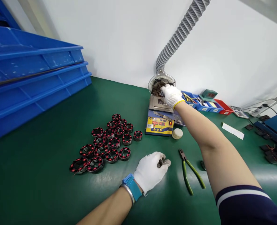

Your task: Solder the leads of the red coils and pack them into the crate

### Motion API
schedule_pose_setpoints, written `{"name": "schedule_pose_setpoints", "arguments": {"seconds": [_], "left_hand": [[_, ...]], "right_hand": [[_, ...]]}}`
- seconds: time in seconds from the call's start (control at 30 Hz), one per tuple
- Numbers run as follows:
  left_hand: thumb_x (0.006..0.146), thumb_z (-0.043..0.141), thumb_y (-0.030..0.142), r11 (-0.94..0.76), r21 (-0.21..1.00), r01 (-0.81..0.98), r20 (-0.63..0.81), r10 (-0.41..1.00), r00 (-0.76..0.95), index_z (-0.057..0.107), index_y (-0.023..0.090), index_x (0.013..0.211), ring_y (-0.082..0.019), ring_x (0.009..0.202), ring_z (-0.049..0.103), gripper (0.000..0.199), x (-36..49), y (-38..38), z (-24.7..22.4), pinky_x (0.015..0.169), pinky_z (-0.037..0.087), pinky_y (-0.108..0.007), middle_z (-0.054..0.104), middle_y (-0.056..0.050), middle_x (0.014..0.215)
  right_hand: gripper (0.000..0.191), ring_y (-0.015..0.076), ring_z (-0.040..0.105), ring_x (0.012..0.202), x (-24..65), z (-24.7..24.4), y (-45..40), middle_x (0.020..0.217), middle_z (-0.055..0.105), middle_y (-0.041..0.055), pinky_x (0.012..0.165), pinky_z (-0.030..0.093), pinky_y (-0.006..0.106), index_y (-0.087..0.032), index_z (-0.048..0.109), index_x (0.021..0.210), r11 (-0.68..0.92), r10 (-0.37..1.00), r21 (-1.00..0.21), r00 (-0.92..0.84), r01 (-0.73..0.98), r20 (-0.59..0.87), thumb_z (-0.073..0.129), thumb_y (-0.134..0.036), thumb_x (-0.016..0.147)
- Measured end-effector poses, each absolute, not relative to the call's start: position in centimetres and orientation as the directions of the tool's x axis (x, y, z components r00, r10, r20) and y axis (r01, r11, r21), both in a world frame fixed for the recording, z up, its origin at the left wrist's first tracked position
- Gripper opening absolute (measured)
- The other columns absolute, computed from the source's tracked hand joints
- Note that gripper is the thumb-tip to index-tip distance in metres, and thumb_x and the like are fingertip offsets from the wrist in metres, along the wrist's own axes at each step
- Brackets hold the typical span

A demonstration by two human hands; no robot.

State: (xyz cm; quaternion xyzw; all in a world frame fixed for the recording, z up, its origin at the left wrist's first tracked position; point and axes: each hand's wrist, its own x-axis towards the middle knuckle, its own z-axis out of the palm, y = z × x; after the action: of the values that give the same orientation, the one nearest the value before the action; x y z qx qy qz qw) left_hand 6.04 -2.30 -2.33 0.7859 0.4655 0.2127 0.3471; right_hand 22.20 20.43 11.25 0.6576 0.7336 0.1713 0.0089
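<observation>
My left hand [151, 171], in a white glove with a blue strap at the wrist, rests low over the green table. Its thumb and fingers close around a small dark part [161, 162], mostly hidden by the glove. My right hand [172, 95], also gloved, reaches over the solder pot [159, 125], a yellow and blue unit with a red lit display. Those fingers are bent together in front of the round fume hood [157, 88]; anything in them is hidden. Several black ring-shaped motor stators with red windings [114, 142] stand grouped left of the pot.
Green-handled cutters [191, 173] lie on the table below my right forearm. A round white tub [177, 133] sits beside the pot. Stacked blue crates [32, 81] fill the left. Small blue bins [202, 105] and a red bin [223, 107] line the wall.
</observation>
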Motion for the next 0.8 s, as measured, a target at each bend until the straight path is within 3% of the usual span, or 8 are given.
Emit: {"name": "schedule_pose_setpoints", "arguments": {"seconds": [0.27,0.4,0.47,0.6,0.7,0.8], "left_hand": [[0.088,0.049,0.044,-0.332,0.747,0.576,0.021,0.878,0.479,0.064,0.024,0.093,-0.022,0.082,0.064,0.025,5.9,-2.3,-2.1,0.07,0.043,-0.032,0.07,-0.003,0.089],[0.087,0.051,0.043,-0.309,0.775,0.552,0.018,0.883,0.468,0.065,0.022,0.1,-0.023,0.084,0.064,0.028,6.0,-2.3,-2.3,0.074,0.046,-0.033,0.07,-0.004,0.09],[0.086,0.053,0.042,-0.28,0.813,0.51,0.026,0.894,0.448,0.064,0.02,0.107,-0.022,0.086,0.064,0.032,6.0,-2.2,-2.5,0.077,0.048,-0.034,0.07,-0.005,0.093],[0.085,0.055,0.04,-0.186,0.922,0.34,0.077,0.947,0.311,0.057,0.017,0.123,-0.019,0.087,0.065,0.044,6.1,-1.8,-2.9,0.079,0.052,-0.031,0.068,-0.008,0.105],[0.087,0.054,0.038,-0.154,0.965,0.213,0.116,0.977,0.18,0.045,0.015,0.135,-0.017,0.088,0.066,0.054,6.1,-1.6,-3.0,0.077,0.054,-0.029,0.062,-0.011,0.122],[0.09,0.05,0.037,-0.196,0.959,0.203,0.171,0.976,0.132,0.035,0.015,0.142,-0.018,0.095,0.066,0.058,5.9,-1.6,-3.0,0.085,0.053,-0.03,0.057,-0.015,0.13]], "right_hand": [[0.04,0.0318,0.053,0.106,21.6,11.2,20.4,0.122,0.052,0.0151,0.084,0.048,0.047,-0.022,0.055,0.122,0.05,0.976,0.278,-0.107,0.959,0.192,0.059,-0.025,0.082],[0.041,0.0311,0.056,0.104,21.9,12.3,19.9,0.121,0.054,0.0149,0.084,0.049,0.045,-0.022,0.058,0.119,0.011,0.964,0.211,-0.066,0.977,0.257,0.063,-0.031,0.08],[0.044,0.0316,0.058,0.102,22.1,12.9,19.1,0.118,0.057,0.0128,0.083,0.05,0.046,-0.024,0.059,0.118,-0.014,0.945,0.106,-0.021,0.994,0.325,0.065,-0.037,0.077],[0.041,0.029,0.061,0.1,22.1,12.8,15.7,0.109,0.066,0.0048,0.084,0.05,0.046,-0.028,0.064,0.113,0.04,0.925,-0.217,0.046,0.975,0.378,0.065,-0.044,0.075],[0.048,0.0253,0.065,0.094,21.2,10.6,11.9,0.102,0.069,0.0028,0.083,0.052,0.042,-0.028,0.065,0.115,0.074,0.968,-0.461,0.047,0.885,0.245,0.068,-0.05,0.072],[0.062,0.0218,0.068,0.078,19.7,7.0,7.8,0.097,0.071,0.0032,0.074,0.056,0.039,-0.028,0.057,0.127,0.024,0.999,-0.689,0.009,0.725,0.044,0.069,-0.055,0.072]]}}
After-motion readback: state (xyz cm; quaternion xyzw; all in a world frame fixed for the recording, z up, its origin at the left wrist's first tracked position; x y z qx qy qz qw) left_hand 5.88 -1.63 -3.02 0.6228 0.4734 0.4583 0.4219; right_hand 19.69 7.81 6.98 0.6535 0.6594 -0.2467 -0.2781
